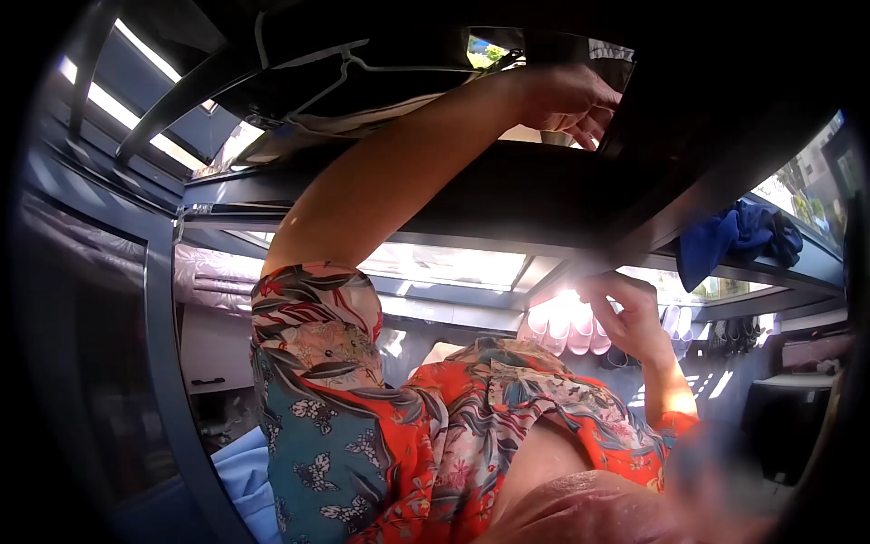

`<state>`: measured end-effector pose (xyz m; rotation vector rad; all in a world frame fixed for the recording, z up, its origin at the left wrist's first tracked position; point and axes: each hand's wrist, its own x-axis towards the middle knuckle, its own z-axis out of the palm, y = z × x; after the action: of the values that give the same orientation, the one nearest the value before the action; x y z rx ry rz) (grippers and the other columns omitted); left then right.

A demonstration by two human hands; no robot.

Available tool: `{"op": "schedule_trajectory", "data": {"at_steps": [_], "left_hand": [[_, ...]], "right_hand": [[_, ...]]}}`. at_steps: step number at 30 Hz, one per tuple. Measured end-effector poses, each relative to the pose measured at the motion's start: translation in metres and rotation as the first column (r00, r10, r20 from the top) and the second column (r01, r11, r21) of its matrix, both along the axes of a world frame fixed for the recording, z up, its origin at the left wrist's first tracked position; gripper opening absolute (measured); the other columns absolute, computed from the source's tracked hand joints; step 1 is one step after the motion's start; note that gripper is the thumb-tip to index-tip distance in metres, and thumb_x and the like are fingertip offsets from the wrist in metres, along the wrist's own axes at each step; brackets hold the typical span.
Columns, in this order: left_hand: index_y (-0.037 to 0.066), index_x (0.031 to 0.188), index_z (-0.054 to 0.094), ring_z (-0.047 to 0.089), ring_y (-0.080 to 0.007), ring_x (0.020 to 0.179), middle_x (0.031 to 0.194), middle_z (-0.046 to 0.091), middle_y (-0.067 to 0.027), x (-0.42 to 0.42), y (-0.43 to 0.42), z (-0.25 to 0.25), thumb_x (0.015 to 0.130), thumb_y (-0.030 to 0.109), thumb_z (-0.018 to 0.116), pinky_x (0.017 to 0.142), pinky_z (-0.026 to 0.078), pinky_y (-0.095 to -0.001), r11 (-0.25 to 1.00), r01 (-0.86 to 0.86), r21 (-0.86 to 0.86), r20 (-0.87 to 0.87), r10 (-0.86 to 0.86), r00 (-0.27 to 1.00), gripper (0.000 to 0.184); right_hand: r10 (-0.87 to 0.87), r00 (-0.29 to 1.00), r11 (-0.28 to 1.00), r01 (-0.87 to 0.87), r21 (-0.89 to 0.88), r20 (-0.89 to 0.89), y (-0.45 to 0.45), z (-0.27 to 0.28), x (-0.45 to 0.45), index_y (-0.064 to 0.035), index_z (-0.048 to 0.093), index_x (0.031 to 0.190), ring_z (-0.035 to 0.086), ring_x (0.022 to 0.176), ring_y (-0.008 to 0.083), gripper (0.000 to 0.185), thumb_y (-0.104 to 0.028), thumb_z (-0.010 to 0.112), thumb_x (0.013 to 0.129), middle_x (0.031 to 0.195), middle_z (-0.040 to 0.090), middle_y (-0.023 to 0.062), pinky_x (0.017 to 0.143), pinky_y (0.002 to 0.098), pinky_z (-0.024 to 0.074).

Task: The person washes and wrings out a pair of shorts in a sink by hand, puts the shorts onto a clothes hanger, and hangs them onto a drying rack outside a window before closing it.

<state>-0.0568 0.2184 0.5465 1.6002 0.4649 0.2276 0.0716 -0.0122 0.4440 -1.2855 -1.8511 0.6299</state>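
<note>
My left hand [573, 102] is raised at the top centre, beside the edge of a dark panel [671, 118]. Its fingers are bent but apart, and some fingertips are lost in shadow. I see nothing held in it. Below and to the right, my right hand [632, 317] is lifted near a dark beam [562, 204]. Its fingers curve to the left, with the thumb apart from them. Glare beside the fingertips hides whether they touch anything. A pale clothes hanger [346, 63] shows in shadow left of my left hand.
Pale slippers [580, 334] are lined up along the wall behind my right hand. Blue cloth [729, 238] drapes over a rail at the right. Dark frames with windows surround me. At the left are a drawer [216, 363] and light blue fabric [245, 480].
</note>
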Motion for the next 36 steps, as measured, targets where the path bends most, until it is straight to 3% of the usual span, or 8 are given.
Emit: {"op": "schedule_trajectory", "data": {"at_steps": [5,7,9,13,17,23,33,36], "left_hand": [[-0.001,0.115,0.057,0.06,-0.0168,0.097,0.104,0.063,-0.0102,-0.083,-0.054,-0.006,0.087,0.012,0.058,0.087,0.047,-0.0269,0.794,-0.335,0.507,0.247,0.238,0.939,0.03],[-0.001,0.111,0.059,0.062,-0.0182,0.095,0.101,0.065,-0.0108,-0.139,-0.082,-0.002,0.086,0.006,0.059,0.084,0.049,-0.0254,0.817,-0.451,0.36,0.316,0.348,0.883,0.026],[0.001,0.1,0.066,0.063,-0.0125,0.072,0.089,0.067,-0.0083,-0.194,-0.092,-0.006,0.083,0.008,0.061,0.057,0.047,-0.0215,0.621,-0.73,0.285,0.546,0.521,0.656,0.018],[-0.001,0.098,0.066,0.063,-0.0136,0.077,0.087,0.066,-0.0082,-0.291,-0.063,-0.008,0.083,0.013,0.065,0.069,0.049,-0.0244,-0.051,-0.977,0.208,0.709,0.695,0.115,0.02],[0.003,0.098,0.067,0.06,-0.0101,0.076,0.083,0.066,-0.0049,-0.317,0.021,-0.016,0.078,0.024,0.072,0.071,0.046,-0.0226,0.172,-0.824,0.54,0.47,0.75,0.464,0.03],[0.007,0.099,0.067,0.059,-0.0092,0.069,0.082,0.066,-0.0002,-0.365,0.041,-0.009,0.081,0.021,0.066,0.061,0.044,-0.0216,0.112,-0.915,0.389,0.392,0.878,0.274,0.023],[0.005,0.099,0.064,0.06,-0.0099,0.074,0.084,0.064,-0.0021,-0.358,0.037,-0.022,0.081,0.015,0.063,0.065,0.044,-0.0226,0.163,-0.923,0.35,0.386,0.872,0.3,0.021],[0.001,0.097,0.064,0.058,-0.0095,0.073,0.082,0.063,-0.0045,-0.377,0.021,-0.05,0.081,0.01,0.061,0.067,0.045,-0.0211,0.005,-0.95,0.311,0.543,0.82,0.183,0.018]], "right_hand": [[0.095,0.995,0.995,-0.094,-0.041,0.01,0.006,-0.01,-0.002,0.0022,0.064,0.091,0.065,0.072,0.0205,0.015,0.006,0.057,0.078,0.08,0.065,0.0121,0.061,0.0274,0.0503],[0.123,0.992,0.99,-0.12,-0.066,0.039,0.009,-0.011,-0.003,0.0021,0.064,0.091,0.065,0.071,0.0207,0.015,0.007,0.057,0.078,0.08,0.065,0.0122,0.061,0.0272,0.0503],[0.152,0.988,0.986,-0.149,-0.079,0.034,0.01,-0.017,-0.006,0.0009,0.064,0.091,0.064,0.07,0.0216,0.016,0.005,0.057,0.077,0.08,0.065,0.0122,0.061,0.0277,0.0497],[0.179,0.982,0.979,-0.173,-0.11,0.053,0.005,-0.022,-0.013,-0.0011,0.064,0.091,0.064,0.069,0.0235,0.015,0.002,0.058,0.077,0.08,0.065,0.0118,0.06,0.0292,0.0496],[0.204,0.97,0.974,-0.187,-0.125,0.133,-0.006,-0.02,-0.032,-0.0039,0.065,0.091,0.064,0.07,0.0256,0.014,-0.003,0.059,0.079,0.08,0.065,0.0109,0.06,0.0316,0.0501],[0.206,0.952,0.976,-0.185,-0.111,0.226,-0.032,-0.019,-0.061,-0.0059,0.065,0.095,0.064,0.071,0.0256,0.015,-0.006,0.058,0.081,0.079,0.065,0.0104,0.062,0.0323,0.0499],[0.218,0.942,0.975,-0.198,-0.103,0.256,-0.07,-0.028,-0.075,-0.0038,0.064,0.093,0.062,0.069,0.0261,0.015,-0.004,0.058,0.08,0.077,0.064,0.0119,0.06,0.0328,0.0485],[0.226,0.931,0.974,-0.214,-0.071,0.286,-0.079,-0.035,-0.07,-0.0042,0.064,0.093,0.063,0.069,0.0264,0.014,-0.005,0.057,0.08,0.077,0.064,0.0123,0.06,0.033,0.0486]]}}
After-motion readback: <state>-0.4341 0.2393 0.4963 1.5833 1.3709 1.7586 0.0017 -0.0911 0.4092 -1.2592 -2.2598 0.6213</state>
